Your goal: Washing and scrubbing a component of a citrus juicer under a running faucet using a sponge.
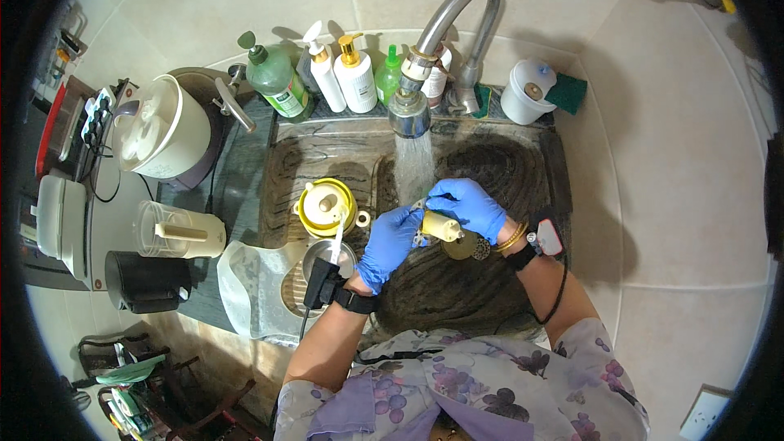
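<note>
Over the sink, my left hand (389,248) and my right hand (469,207) meet, both in blue gloves with fingers closed. Between them is a small pale-yellow cylindrical part (442,226) with short prongs at its lower end. Its upper end, along with something small and shiny by the fingertips, is mostly hidden. Water runs from the faucet (411,118) just beyond my fingers. Below the part, a round brownish disc (460,246) and a small perforated disc (481,249) show beside my right wrist. Left of my left hand stands a yellow-rimmed cream pot with a knobbed lid (325,205).
A metal bowl (344,256) sits beside my left wrist, near a translucent plastic sheet (238,282). Pump bottles (355,77) line the back ledge. A white container (523,98) with a green scouring pad (567,93) stands back right. Left are a cooker (167,135) and clear jug (155,229).
</note>
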`<state>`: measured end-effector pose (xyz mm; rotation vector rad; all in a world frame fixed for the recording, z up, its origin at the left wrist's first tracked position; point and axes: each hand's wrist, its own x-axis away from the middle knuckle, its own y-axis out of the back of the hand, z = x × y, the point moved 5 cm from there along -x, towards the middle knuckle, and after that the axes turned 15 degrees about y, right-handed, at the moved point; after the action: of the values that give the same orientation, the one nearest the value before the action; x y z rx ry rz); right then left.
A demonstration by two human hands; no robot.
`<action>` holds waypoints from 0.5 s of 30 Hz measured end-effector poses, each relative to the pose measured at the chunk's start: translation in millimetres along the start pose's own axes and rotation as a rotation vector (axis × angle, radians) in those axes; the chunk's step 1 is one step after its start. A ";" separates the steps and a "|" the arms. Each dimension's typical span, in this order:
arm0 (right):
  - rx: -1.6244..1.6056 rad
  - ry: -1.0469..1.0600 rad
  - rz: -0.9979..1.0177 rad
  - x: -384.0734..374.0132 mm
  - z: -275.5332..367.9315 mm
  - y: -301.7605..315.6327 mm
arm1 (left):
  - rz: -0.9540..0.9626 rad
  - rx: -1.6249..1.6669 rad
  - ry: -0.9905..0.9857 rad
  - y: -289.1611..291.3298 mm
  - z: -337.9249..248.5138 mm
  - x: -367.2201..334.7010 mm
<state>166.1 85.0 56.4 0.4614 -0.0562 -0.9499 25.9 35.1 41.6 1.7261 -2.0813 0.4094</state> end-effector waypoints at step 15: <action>-0.673 -0.166 -0.414 1.1 -13.1 24.5 | -0.043 0.331 0.104 20.0 1.9 0.9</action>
<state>188.9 100.8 54.3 -0.2421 0.2127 -1.3370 6.0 37.2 41.0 1.8798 -1.9839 0.8527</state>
